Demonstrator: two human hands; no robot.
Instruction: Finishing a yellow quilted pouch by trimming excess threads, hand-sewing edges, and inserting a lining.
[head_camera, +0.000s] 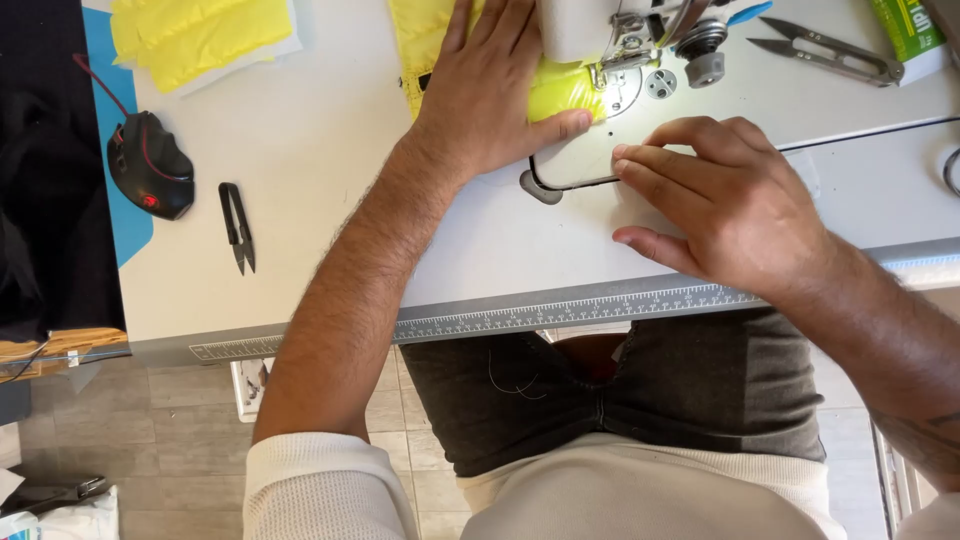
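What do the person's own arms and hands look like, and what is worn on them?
Both hands, left hand and right hand, are bare, with no gloves, rings or watch visible. The forearms are hairy and uncovered. A white waffle-knit sleeve is pushed up the left arm. A dark tattoo marks the right forearm.

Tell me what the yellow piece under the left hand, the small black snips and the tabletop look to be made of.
Yellow piece: likely a thin synthetic fabric, glossy and puckered where the left hand presses it. Small black snips: probably dark-coated metal, matte, with thin pointed blades. Tabletop: smooth white laminate by its even, faintly shiny face; the core is hidden.
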